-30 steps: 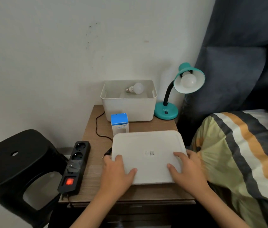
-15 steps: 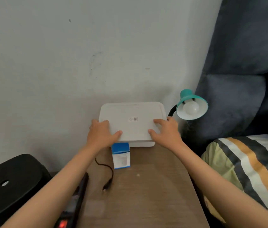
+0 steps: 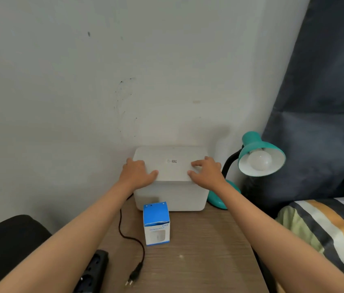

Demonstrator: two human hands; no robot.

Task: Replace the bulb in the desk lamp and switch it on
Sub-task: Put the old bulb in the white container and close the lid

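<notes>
White plastic is under both palms: a flat rectangular lid (image 3: 170, 166) sits on the white rectangular storage box (image 3: 170, 196) at the back of the brown wood-grain bedside table (image 3: 205, 256), against the wall. The left hand (image 3: 137, 174) lies spread over the lid's left edge, the right hand (image 3: 206, 171) spread over its right, fingers flat, pressing rather than pinching.

Just beside the box stands the teal gooseneck desk lamp (image 3: 257, 157), a frosted white bulb (image 3: 259, 160) seated in its shade and unlit. Its black cord (image 3: 124, 227) trails across the table to an unplugged two-pin plug (image 3: 134, 273), which lies near the black power strip (image 3: 91, 273).

My worry is the right wrist, which is close to the lamp's black neck; a careless pull back could tip the lamp. The blue and white bulb carton (image 3: 156, 224) stands upright right in front of the box, easily knocked over by a forearm. And the loose cord could snag a sleeveless arm.
</notes>
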